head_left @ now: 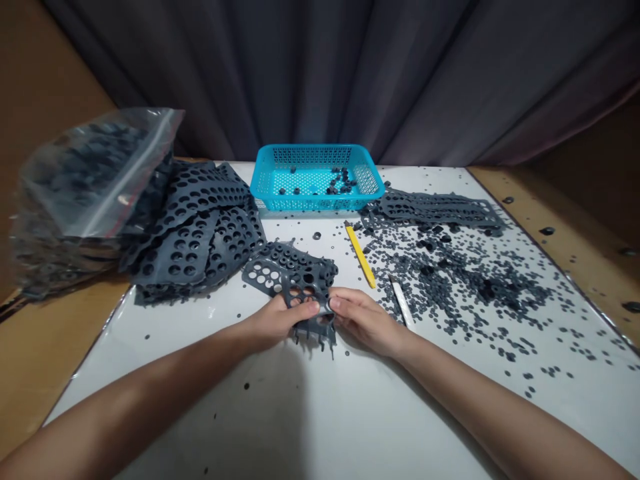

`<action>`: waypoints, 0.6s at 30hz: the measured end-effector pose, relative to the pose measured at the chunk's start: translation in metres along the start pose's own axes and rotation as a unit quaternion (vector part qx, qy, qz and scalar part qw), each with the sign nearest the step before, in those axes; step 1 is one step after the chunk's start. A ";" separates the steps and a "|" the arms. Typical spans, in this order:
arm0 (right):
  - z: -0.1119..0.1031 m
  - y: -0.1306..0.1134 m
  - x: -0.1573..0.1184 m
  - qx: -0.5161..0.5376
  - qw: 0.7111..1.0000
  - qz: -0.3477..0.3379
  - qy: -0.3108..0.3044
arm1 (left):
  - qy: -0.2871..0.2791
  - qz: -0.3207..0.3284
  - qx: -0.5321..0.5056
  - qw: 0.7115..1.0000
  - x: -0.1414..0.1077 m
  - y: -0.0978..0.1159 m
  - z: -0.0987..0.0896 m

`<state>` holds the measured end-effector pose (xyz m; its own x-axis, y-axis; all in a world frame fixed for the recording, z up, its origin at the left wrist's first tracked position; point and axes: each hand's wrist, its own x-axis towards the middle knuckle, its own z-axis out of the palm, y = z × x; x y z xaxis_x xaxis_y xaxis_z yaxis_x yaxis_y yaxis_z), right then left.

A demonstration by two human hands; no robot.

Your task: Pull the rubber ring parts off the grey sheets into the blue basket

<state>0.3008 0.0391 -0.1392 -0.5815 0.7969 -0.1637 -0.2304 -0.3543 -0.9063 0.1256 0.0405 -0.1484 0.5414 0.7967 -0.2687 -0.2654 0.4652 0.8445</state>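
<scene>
A dark grey rubber sheet point(287, 260) with rows of round holes is held up over the middle of the white table. Its far part carries several ring-shaped pieces, and thin ragged strands hang from its near edge. My left hand point(280, 320) grips the sheet from the left, thumb on top. My right hand point(363, 320) pinches its right edge, thumb close to the left thumb. The fingers beneath the sheet are hidden. Whether a loose piece sits between the right fingertips, I cannot tell.
A blue basket point(317, 201) holding several dark pieces stands at the back. Stacked rubber sheets point(200, 233) and a plastic bag point(95, 180) lie left. Small discs point(440, 287), punched sheets point(440, 208), a yellow knife point(360, 257) and a white knife point(401, 303) lie right.
</scene>
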 end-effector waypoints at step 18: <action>-0.090 -0.131 0.098 -0.532 0.791 -0.205 0.223 | 0.026 -0.054 -0.115 0.992 -0.002 0.011 0.001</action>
<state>0.3446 0.2076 -0.0713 -0.2411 0.9155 0.3222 0.5963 0.4017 -0.6950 0.1224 0.0437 -0.1378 0.5371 0.7530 -0.3802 -0.3866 0.6204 0.6824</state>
